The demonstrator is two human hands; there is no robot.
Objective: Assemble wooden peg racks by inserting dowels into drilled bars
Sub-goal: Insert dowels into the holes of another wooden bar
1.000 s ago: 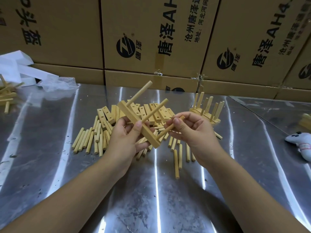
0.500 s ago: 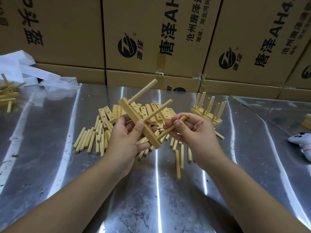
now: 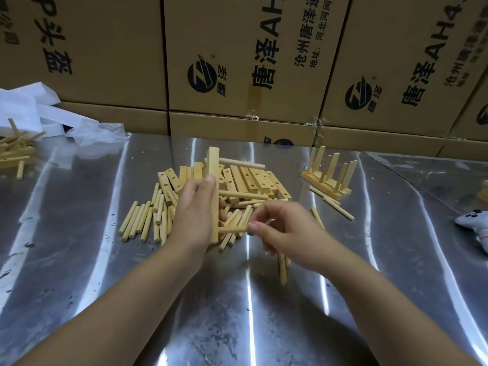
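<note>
**Surroundings.** A heap of drilled bars [image 3: 253, 180] lies on the steel table [image 3: 79, 233] directly behind the hands. Loose dowels [image 3: 140, 223] are spread along its left and near sides, and some run under both hands. One stray dowel [image 3: 282, 268] pokes out toward the viewer from beneath the right wrist. A finished rack [image 3: 330, 178] stands right of the heap and apart from it, pegs up, with a few dowels lying at its foot. A plush toy [image 3: 472, 225] sits at the right edge. At far left are a stack of assembled pieces [image 3: 13, 151], white foam [image 3: 31, 109] and crumpled film [image 3: 100, 133].

**Room.** Open steel runs on both sides of the forearms. The back edge is closed off by cardboard boxes [image 3: 237, 62].

**Containers.** The boxes are all shut, and their contents cannot be told.

**Work piece.** The left hand [image 3: 195, 212] grips the bar [image 3: 214, 165] upright over the heap's near side, fingers curled round its lower half. Two pegs [image 3: 241, 163] seated in it project to the right. The right hand [image 3: 285, 231] pinches the third dowel [image 3: 232, 229] between thumb and fingertips. Its far end meets the bar's lowest part. How deep it sits cannot be told.
</note>
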